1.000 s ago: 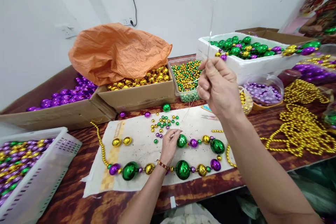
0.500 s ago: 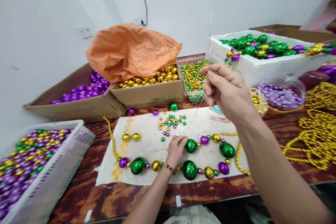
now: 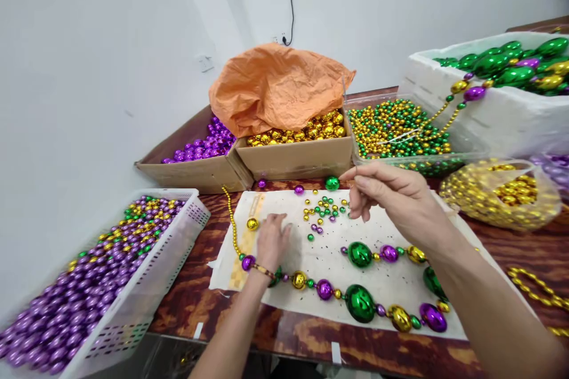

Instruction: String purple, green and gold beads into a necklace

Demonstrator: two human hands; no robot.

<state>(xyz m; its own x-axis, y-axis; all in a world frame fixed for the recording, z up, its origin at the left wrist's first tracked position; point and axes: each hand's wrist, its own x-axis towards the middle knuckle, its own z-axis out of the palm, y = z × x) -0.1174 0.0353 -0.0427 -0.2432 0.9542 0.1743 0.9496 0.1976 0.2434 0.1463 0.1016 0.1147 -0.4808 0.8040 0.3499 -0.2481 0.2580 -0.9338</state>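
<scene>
My right hand is closed in a pinch above the cloth, holding a long thin needle upright; its lower part is hardly visible. My left hand is low over the cloth's left side with fingers apart, just right of a gold bead. Whatever lies under its fingers is hidden. A strand of green, purple and gold beads curves across the white cloth, partly behind both arms. Small loose beads are scattered between my hands. A large green bead sits beyond them.
Behind the cloth are a box of purple beads, a box of gold beads under orange sheeting, and a clear tub of small beads. A white basket stands left; a foam box and a bag of gold beads are right.
My left hand has left the strand's end near the green bead and moved left to the gold beads, fingers now apart. My right hand has lowered with the needle. The view has turned left.
</scene>
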